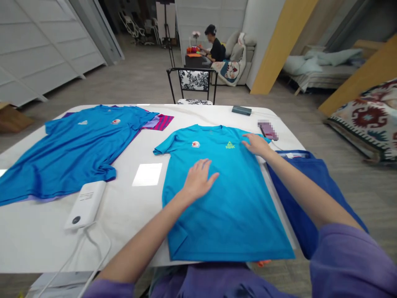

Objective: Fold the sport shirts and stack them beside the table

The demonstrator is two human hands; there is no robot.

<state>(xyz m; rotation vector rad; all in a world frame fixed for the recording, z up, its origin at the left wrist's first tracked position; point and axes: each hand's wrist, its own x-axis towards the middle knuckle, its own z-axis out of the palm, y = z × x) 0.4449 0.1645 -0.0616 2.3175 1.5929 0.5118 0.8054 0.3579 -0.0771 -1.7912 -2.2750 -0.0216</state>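
A turquoise T-shirt (217, 198) lies spread out on the white table (130, 231), its collar away from me and its hem at the near edge. It carries a round badge and a yellow-green logo on the chest. Over the middle of the shirt is my left hand (200, 180), fingers stretched out; whether it presses on the cloth I cannot tell. My right hand (257, 145) is at the shirt's right shoulder and sleeve, fingers extended and holding nothing. The lower left edge of the shirt has a small fold.
Left of it, a blue T-shirt (93, 145) lies over purple and striped cloth (163, 122). A white power bank (87, 205) with cables is nearby. To the right are dark blue folded clothing (297, 178), a phone (268, 130) and a dark case (241, 110). A chair (194, 82) and seated person (215, 47) are beyond.
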